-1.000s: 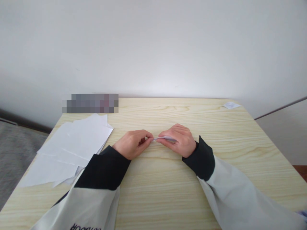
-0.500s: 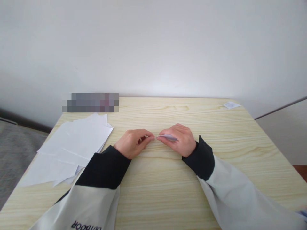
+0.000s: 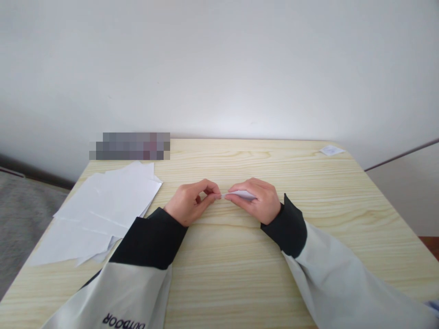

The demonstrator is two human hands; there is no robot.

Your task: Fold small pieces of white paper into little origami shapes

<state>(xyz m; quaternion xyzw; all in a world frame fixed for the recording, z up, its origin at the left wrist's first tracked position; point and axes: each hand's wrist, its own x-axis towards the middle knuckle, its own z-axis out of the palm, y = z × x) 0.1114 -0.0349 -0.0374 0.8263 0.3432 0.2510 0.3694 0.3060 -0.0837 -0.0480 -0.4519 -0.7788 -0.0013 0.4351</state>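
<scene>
Both hands pinch a small folded paper [image 3: 240, 195] at mid-table [image 3: 219, 274]: left hand [image 3: 190, 202] nips its tip, right hand [image 3: 255, 199] grips the rest (loose sheets [image 3: 103, 205] lie left).

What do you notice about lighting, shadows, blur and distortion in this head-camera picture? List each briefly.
Head view: soft, even light, no glare; faint shadows beneath the left hand and right hand on the table; a pixelated patch masks something at the far-left edge; the folded paper is sharp; sleeves loom wide near the lens.
</scene>
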